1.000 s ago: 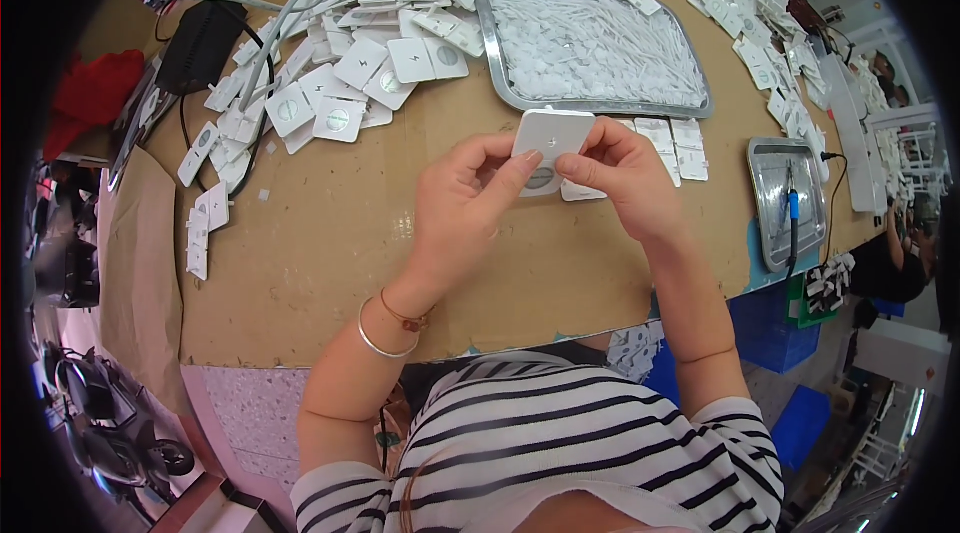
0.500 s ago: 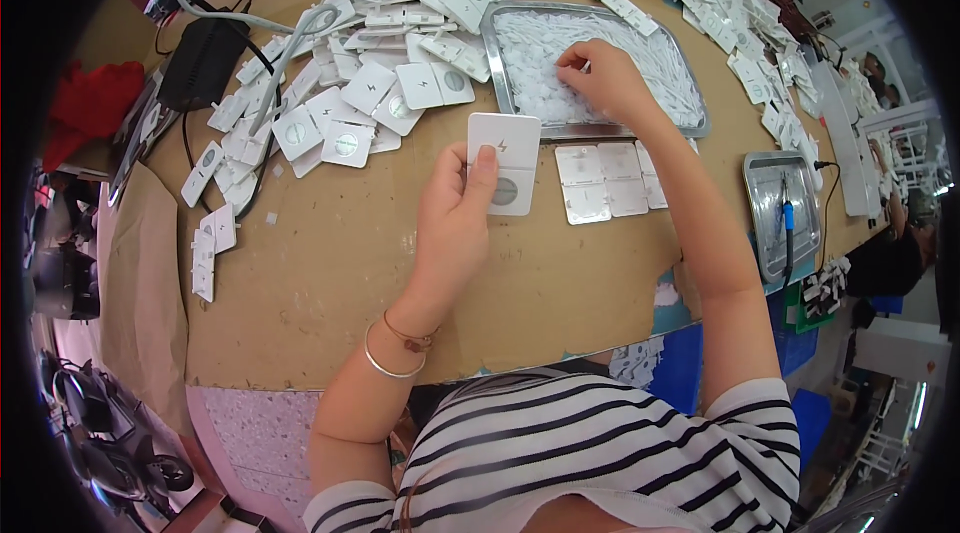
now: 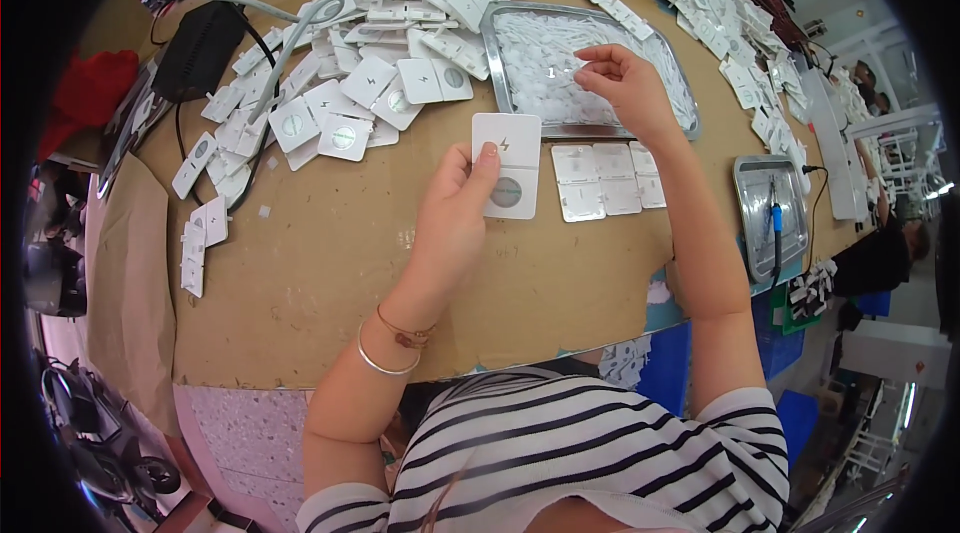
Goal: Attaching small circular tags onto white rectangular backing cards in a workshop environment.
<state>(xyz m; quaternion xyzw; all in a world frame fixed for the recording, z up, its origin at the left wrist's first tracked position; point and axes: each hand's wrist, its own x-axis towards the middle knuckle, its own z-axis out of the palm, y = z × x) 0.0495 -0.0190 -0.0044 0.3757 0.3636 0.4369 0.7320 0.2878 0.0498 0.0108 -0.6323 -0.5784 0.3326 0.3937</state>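
Note:
My left hand (image 3: 462, 191) grips a white hinged two-panel card (image 3: 516, 145) upright between thumb and fingers, near the middle of the table. A small bolt mark shows on its upper panel, and a grey-green round disc on the lower one. Above a metal tray (image 3: 600, 131) heaped with small white and translucent pieces (image 3: 540, 48), my right hand (image 3: 632, 93) hovers with thumb and forefinger apart. I make out nothing between those fingertips. Beside the tray's near edge, several white panels (image 3: 597, 180) lie in rows, partly behind my right forearm.
A large heap of similar white cards (image 3: 400, 43) covers the far left, and another (image 3: 720, 23) runs along the far right. A black power adapter (image 3: 200, 51) and cables sit at left. At right, a smaller metal tray (image 3: 752, 233) holds a blue-handled tool (image 3: 777, 221).
My right hand has lifted slightly and moved right over the tray, its thumb and forefinger parting from a pinch. My left hand still holds the card in nearly the same place.

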